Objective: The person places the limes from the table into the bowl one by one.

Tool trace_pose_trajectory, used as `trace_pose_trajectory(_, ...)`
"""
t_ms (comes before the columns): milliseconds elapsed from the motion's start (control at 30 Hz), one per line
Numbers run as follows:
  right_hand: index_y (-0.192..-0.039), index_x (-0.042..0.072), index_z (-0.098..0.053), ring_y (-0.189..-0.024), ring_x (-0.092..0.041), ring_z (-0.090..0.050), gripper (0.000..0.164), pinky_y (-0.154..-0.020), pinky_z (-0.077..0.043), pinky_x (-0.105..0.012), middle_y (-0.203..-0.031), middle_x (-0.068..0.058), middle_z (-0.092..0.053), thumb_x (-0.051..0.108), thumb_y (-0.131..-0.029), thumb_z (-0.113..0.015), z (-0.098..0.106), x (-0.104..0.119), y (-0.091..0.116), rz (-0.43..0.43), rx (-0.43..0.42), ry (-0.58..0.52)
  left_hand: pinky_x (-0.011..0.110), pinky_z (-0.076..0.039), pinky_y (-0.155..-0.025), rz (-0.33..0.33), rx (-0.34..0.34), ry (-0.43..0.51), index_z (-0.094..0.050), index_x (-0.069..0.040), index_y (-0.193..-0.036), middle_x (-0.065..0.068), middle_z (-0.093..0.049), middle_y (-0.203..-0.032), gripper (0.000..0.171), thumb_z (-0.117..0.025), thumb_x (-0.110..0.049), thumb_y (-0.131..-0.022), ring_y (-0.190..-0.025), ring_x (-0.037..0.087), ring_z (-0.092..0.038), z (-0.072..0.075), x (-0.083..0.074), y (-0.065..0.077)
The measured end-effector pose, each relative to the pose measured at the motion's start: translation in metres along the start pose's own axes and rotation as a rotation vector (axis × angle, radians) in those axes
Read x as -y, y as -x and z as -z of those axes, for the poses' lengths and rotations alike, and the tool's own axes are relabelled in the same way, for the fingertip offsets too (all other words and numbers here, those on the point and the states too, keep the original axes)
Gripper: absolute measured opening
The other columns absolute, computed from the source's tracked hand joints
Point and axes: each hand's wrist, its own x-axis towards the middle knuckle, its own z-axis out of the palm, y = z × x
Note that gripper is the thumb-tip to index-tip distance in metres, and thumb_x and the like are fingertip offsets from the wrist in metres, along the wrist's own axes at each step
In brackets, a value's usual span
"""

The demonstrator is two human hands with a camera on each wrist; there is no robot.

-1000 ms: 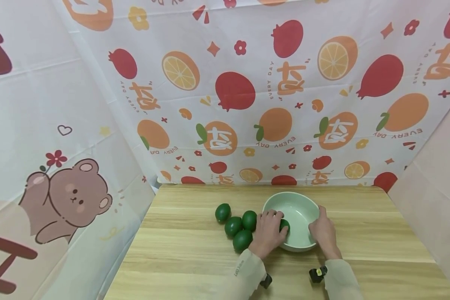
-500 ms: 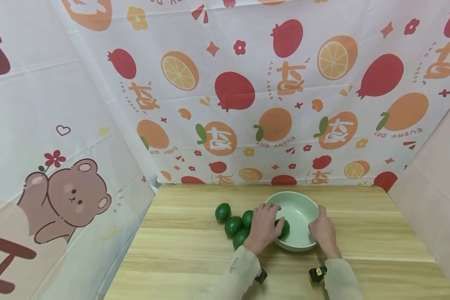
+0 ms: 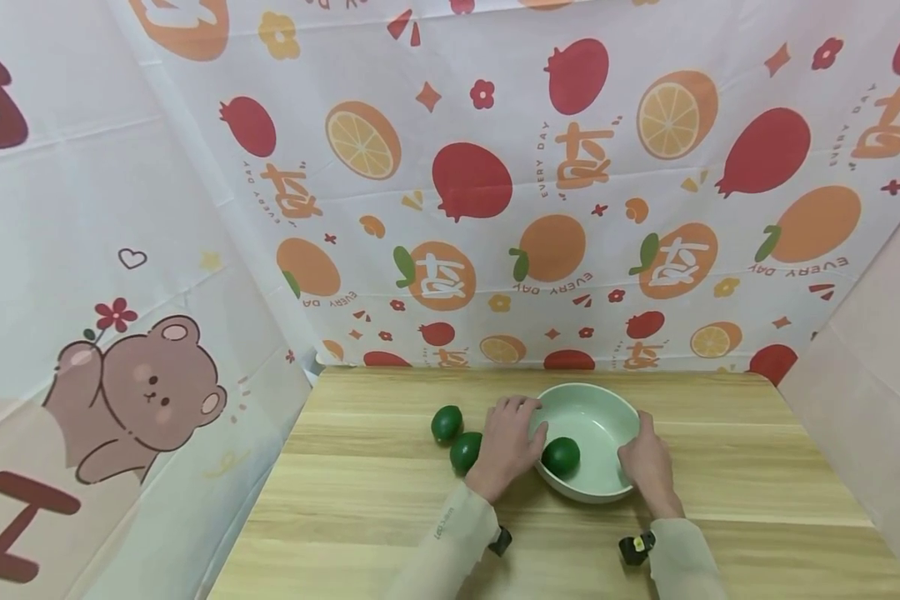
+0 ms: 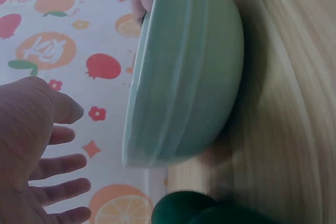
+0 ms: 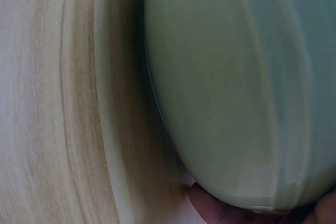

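Left of centre in the frame, one green fruit (image 3: pixel 446 425) and a second green fruit (image 3: pixel 465 452) lie close together on the wood; the other two seen half a second ago no longer show, as my left sleeve (image 3: pixel 450 537) and hand cover their place. My left hand (image 3: pixel 504 446) has come off the fruit and out over the bowl's left rim, fingers spread wide, holding nothing. The bowl (image 3: pixel 600 433), lower right of centre, now has a loose fruit (image 3: pixel 561 457) against its left inner side; I take that one as placed, with the rest outside. On its right rim my right hand (image 3: pixel 647 467) keeps its grip, fingers below, thumb inside.

For edges, the table (image 3: pixel 330 517) slants off at lower left, with wood for my left arm to swing over. The printed cloth (image 3: pixel 390 217) stands close behind the bowl. Inside it, room lies right of the loose fruit.
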Motion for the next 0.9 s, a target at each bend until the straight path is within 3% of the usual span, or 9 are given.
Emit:
trace_pose_trajectory(100, -0.155, -0.002, -0.021, -0.108, -0.045, -0.063, 0.077, -0.082, -0.059, -0.049, -0.138, -0.042, -0.049, -0.003, -0.084, -0.051, 0.000, -0.001, 0.000, -0.006, 0.004, 0.004, 0.044, -0.053, -0.091, 0.002, 0.000, -0.007, -0.069, -0.014, -0.118, 0.007, -0.071, -0.119, 0.026, -0.069, -0.027, -0.095, -0.110, 0.027, -0.064, 0.004, 0.007, 0.002)
trace_pose_trajectory(333, -0.155, -0.001, -0.022, -0.103, -0.043, -0.063, 0.077, -0.075, -0.058, -0.044, -0.137, -0.042, -0.050, -0.003, -0.084, -0.051, -0.001, -0.001, 0.000, -0.002, 0.000, 0.001, 0.045, -0.053, -0.090, 0.049, 0.015, 0.024, -0.069, -0.013, -0.120, 0.009, -0.071, -0.119, 0.028, -0.069, -0.025, -0.094, -0.108, 0.029, -0.064, 0.017, 0.028, 0.005)
trace_pose_trajectory(600, -0.156, -0.001, -0.021, -0.104, -0.042, -0.063, 0.077, -0.079, -0.059, -0.046, -0.138, -0.042, -0.049, -0.004, -0.085, -0.051, 0.000, -0.001, 0.000, -0.014, 0.008, 0.001, 0.044, -0.055, -0.079, 0.066, -0.007, 0.010, -0.070, -0.012, -0.115, 0.011, -0.073, -0.112, 0.024, -0.069, -0.024, -0.094, -0.096, 0.029, -0.066, 0.026, 0.052, 0.011)
trace_pose_trajectory(900, -0.156, -0.001, -0.020, -0.100, -0.039, -0.064, 0.075, -0.071, -0.059, -0.040, -0.139, -0.042, -0.048, -0.003, -0.088, -0.051, 0.000, 0.000, 0.000, -0.010, 0.015, -0.003, 0.048, -0.055, -0.082, 0.112, 0.075, 0.022, -0.069, -0.008, -0.115, 0.015, -0.072, -0.113, 0.025, -0.070, -0.019, -0.093, -0.097, 0.033, -0.065, 0.031, 0.071, 0.017)
